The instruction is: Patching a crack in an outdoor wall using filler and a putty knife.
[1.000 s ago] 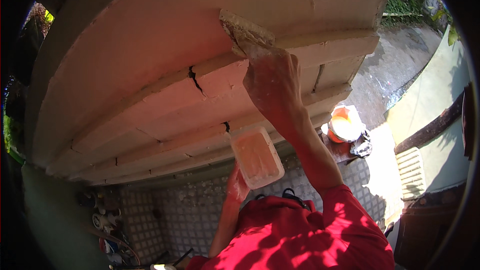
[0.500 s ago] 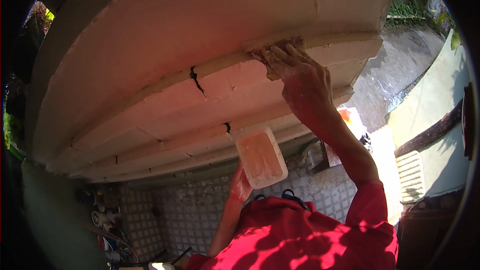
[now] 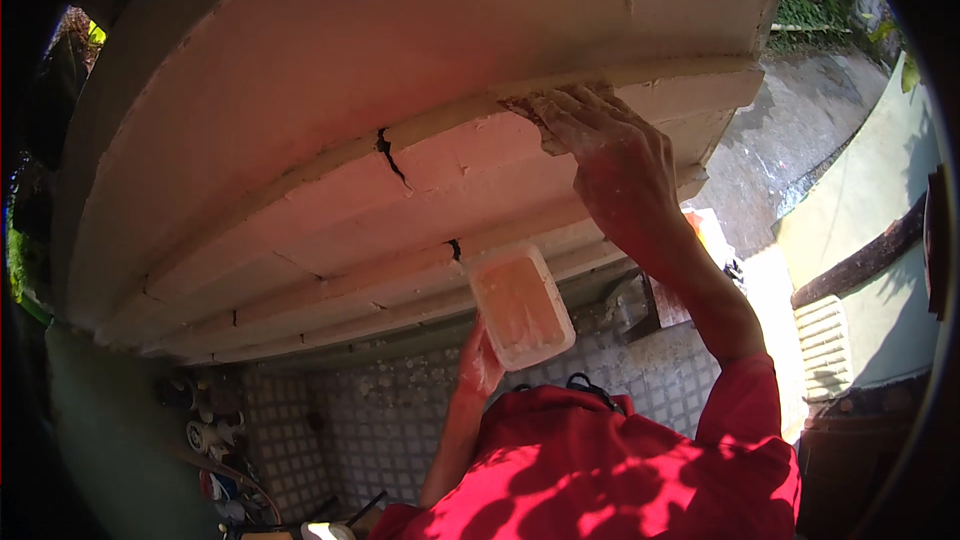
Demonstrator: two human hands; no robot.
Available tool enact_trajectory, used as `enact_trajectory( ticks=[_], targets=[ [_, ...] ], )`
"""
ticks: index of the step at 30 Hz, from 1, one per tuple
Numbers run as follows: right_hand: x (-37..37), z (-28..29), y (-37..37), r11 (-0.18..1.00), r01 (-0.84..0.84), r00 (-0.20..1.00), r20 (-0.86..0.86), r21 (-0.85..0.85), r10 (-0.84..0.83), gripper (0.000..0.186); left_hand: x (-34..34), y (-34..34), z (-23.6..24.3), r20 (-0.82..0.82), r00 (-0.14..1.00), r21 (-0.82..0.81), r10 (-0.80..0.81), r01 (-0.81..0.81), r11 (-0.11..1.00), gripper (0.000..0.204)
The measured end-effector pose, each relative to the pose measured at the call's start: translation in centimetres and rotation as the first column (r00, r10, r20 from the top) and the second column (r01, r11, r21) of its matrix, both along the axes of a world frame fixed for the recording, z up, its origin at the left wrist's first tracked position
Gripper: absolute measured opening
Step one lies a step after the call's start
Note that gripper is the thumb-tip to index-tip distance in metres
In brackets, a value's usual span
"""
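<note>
A large pale stepped moulding (image 3: 440, 155) curves across the upper picture, with dark cracks (image 3: 392, 155) through its ledges. My right hand (image 3: 610, 145) reaches up to the upper ledge. Its fingers, coated in pale paste, press a flat, brownish, paste-smeared piece (image 3: 540, 118) against the ledge; the fingers cover much of it, so its exact kind is unclear. Lower down, my left hand (image 3: 482, 358) grips a white rectangular plastic tub (image 3: 522, 308) by its left side. The tub is tilted, its inside smeared with pale paste. Part of that hand is behind the tub.
Below lies a tiled floor (image 3: 380, 420) with pale splatters. Assorted items, including a round white one (image 3: 203, 437), stand at the lower left. On the right are a pale slatted piece (image 3: 822, 348), a dark log-like bar (image 3: 870, 258) and grey paving (image 3: 815, 120).
My right hand and the flat piece have shifted slightly right along the ledge, the fingers now lying flatter over it. The tub has barely moved.
</note>
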State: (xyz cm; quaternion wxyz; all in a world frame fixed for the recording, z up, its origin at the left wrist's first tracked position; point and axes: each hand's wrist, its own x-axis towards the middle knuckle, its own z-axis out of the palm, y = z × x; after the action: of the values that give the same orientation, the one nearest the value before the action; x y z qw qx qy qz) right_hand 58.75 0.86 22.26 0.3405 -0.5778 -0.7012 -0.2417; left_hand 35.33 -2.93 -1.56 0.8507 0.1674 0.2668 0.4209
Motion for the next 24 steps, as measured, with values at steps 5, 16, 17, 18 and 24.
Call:
enact_trajectory(
  ticks=[5, 16, 17, 18, 24],
  targets=[
    [2.7, 1.9, -0.1, 0.968, 0.176, 0.935, -0.339, 0.179, -0.108, 0.037, 0.2, 0.3, -0.3, 0.005, 1.0, 0.009, -0.001, 0.001, 1.0, 0.053],
    [-6.5, 1.2, 3.6, 0.957, -0.171, 0.881, -0.4, 0.233, 0.254, 0.038, -0.3, 0.2, -0.5, 0.003, 1.0, 0.02, 0.008, -0.008, 1.0, 0.052],
    [-6.1, 1.7, 3.1, 0.96, -0.152, 0.853, -0.46, 0.234, 0.247, 0.031, -0.4, 0.3, -0.5, 0.003, 1.0, 0.024, 0.006, -0.006, 1.0, 0.052],
    [-5.6, 2.3, 2.6, 0.963, -0.135, 0.821, -0.518, 0.234, 0.241, 0.026, -0.6, 0.3, -0.3, 0.017, 1.0, 0.023, -0.006, 0.006, 1.0, 0.052],
    [-0.1, 5.7, 1.8, 0.953, 0.187, 0.846, -0.532, 0.24, -0.032, 0.03, -0.6, 0.4, -0.5, 0.002, 1.0, 0.02, 0.008, -0.008, 1.0, 0.052]
  ],
)
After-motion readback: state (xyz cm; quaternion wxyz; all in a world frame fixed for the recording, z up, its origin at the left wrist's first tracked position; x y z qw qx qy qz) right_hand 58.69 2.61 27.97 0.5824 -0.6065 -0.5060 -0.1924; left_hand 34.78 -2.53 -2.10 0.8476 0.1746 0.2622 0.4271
